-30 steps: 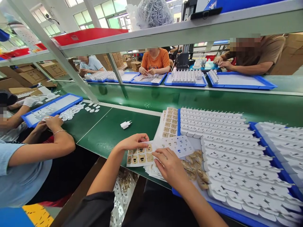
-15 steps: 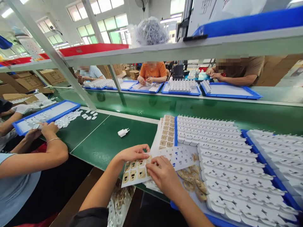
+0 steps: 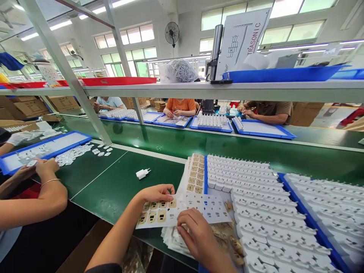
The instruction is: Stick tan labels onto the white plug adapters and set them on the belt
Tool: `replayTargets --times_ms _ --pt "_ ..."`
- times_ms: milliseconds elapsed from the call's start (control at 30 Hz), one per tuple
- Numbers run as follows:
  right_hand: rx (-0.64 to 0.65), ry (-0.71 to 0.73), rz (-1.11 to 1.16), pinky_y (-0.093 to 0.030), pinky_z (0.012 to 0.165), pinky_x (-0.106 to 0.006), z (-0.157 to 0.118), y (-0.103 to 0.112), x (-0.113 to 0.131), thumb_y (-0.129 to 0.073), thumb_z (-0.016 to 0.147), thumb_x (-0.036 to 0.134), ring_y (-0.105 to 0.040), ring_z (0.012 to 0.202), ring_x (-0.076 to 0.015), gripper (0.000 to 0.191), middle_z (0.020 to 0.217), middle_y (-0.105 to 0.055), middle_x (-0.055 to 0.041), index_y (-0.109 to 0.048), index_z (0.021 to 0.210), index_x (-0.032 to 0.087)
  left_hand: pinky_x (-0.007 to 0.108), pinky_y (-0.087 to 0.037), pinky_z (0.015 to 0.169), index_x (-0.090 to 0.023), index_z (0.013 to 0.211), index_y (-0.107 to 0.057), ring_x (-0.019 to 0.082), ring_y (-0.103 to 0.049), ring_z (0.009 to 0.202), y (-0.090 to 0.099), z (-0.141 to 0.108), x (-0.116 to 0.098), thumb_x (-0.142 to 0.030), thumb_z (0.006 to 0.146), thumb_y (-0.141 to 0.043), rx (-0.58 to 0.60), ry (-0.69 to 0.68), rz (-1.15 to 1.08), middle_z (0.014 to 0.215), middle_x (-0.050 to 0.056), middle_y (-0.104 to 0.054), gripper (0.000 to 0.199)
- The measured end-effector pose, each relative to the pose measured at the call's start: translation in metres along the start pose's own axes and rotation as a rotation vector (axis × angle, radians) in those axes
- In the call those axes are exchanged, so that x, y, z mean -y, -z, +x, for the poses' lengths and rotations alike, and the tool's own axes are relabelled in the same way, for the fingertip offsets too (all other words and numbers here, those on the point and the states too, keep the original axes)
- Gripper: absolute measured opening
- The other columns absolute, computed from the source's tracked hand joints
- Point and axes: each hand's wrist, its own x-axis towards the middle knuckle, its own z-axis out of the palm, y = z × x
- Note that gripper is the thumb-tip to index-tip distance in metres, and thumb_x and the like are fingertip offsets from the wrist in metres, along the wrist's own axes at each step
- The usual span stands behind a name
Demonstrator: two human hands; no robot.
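Note:
My left hand (image 3: pixel 157 192) grips the top edge of a white label sheet (image 3: pixel 218 212), thumb on its face and fingers closed. Tan stickers (image 3: pixel 161 216) with dark cutouts remain on its left part; the right part is bare backing with small leftover bits. My right hand (image 3: pixel 195 231) is just below the sheet's middle, fingers bent and pinched together; what is between the fingertips is hidden. Beneath lies a stack of white sheets (image 3: pixel 173 237). Crumpled tan stickers (image 3: pixel 231 242) lie beside my right hand, by rows of white charger housings (image 3: pixel 264 212).
A single white plug charger (image 3: pixel 142 173) lies on the green table (image 3: pixel 108 193). More tan sticker sheets (image 3: pixel 195 170) lean by the blue tray edge (image 3: pixel 206 174). A second filled tray (image 3: pixel 327 204) stands right. A co-worker's arm (image 3: pixel 48 189) is at left; a shelf (image 3: pixel 182 92) crosses above.
My right hand has drawn away from the sheet, down towards me, and the sticker at its fingertips is gone from the bottom row. The camera has tilted up.

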Motion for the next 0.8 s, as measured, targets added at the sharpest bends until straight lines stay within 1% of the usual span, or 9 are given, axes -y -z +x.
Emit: replayTargets --times_ms 100,167,233,300,433,500,600,700,800 --pt "-0.046 -0.038 0.037 -0.049 0.079 -0.032 -0.01 0.011 -0.002 -0.048 0.096 0.011 -0.062 0.082 -0.0187 0.013 0.088 -0.066 -0.0012 -0.052 0.093 0.024 0.019 -0.032 0.049 -0.019 0.088 -0.054 0.009 -0.045 0.051 0.011 0.0 0.003 -0.061 0.076 -0.07 -0.075 0.018 0.106 0.065 -0.005 -0.059 0.046" --pt "-0.062 -0.079 0.019 -0.05 0.076 -0.031 -0.018 0.015 -0.005 -0.048 0.096 0.012 -0.062 0.079 -0.0187 0.014 0.085 -0.066 -0.0013 -0.053 0.092 0.024 0.022 -0.039 0.054 -0.018 0.084 -0.059 0.012 -0.053 0.059 0.015 0.0 0.004 -0.052 0.074 -0.073 -0.155 0.02 0.187 0.07 -0.002 -0.063 0.038" --pt "-0.066 -0.124 0.006 -0.049 0.07 -0.03 -0.024 0.016 -0.008 -0.049 0.095 0.012 -0.062 0.077 -0.0189 0.013 0.082 -0.065 -0.0017 -0.055 0.091 0.023 0.025 -0.044 0.065 -0.018 0.084 -0.063 0.017 -0.061 0.072 0.015 0.001 0.001 -0.044 0.076 -0.071 -0.262 0.004 0.266 0.08 0.001 -0.068 0.029" --pt "-0.064 -0.16 0.011 -0.049 0.069 -0.029 -0.029 0.014 -0.01 -0.051 0.093 0.012 -0.062 0.077 -0.0187 0.012 0.081 -0.066 -0.0017 -0.056 0.09 0.022 0.029 -0.046 0.075 -0.019 0.092 -0.065 0.021 -0.063 0.085 0.01 0.007 -0.008 -0.039 0.082 -0.064 -0.362 -0.028 0.336 0.091 0.004 -0.07 0.023" --pt "-0.059 -0.2 0.031 -0.05 0.074 -0.03 -0.034 0.008 -0.012 -0.055 0.091 0.01 -0.062 0.08 -0.0185 0.012 0.084 -0.067 -0.0016 -0.057 0.09 0.022 0.033 -0.047 0.083 -0.022 0.103 -0.066 0.023 -0.064 0.092 -0.01 0.038 -0.043 -0.035 0.089 -0.055 -0.44 -0.136 0.454 0.101 0.006 -0.072 0.022" --pt "-0.063 -0.2 0.035 -0.05 0.074 -0.03 -0.036 0.006 -0.012 -0.054 0.092 0.01 -0.062 0.083 -0.0191 0.012 0.086 -0.068 -0.0026 -0.058 0.091 0.021 0.036 -0.046 0.092 -0.022 0.108 -0.066 0.024 -0.063 0.1 -0.025 0.063 -0.063 -0.033 0.088 -0.059 -0.457 -0.206 0.517 0.11 0.007 -0.07 0.024" --pt "-0.089 -0.189 0.025 -0.051 0.075 -0.032 -0.039 0.006 -0.013 -0.05 0.094 0.012 -0.061 0.082 -0.0198 0.012 0.086 -0.068 -0.0035 -0.058 0.091 0.021 0.042 -0.04 0.106 -0.022 0.117 -0.063 0.03 -0.053 0.121 -0.047 0.104 -0.086 -0.029 0.083 -0.07 -0.493 -0.292 0.606 0.126 0.01 -0.062 0.036" --pt "-0.114 -0.195 0.003 -0.05 0.079 -0.035 -0.042 0.005 -0.016 -0.049 0.094 0.012 -0.061 0.081 -0.0202 0.014 0.086 -0.068 -0.0032 -0.057 0.092 0.022 0.05 -0.037 0.109 -0.019 0.111 -0.064 0.035 -0.046 0.128 -0.066 0.136 -0.095 -0.021 0.073 -0.078 -0.534 -0.327 0.665 0.132 0.014 -0.055 0.04" --pt "-0.13 -0.205 -0.003 -0.05 0.079 -0.035 -0.043 0.006 -0.017 -0.049 0.093 0.011 -0.061 0.082 -0.0211 0.014 0.086 -0.067 -0.0033 -0.057 0.091 0.022 0.056 -0.036 0.108 -0.017 0.101 -0.064 0.038 -0.044 0.128 -0.08 0.15 -0.097 -0.008 0.071 -0.075 -0.588 -0.332 0.676 0.132 0.015 -0.052 0.033"
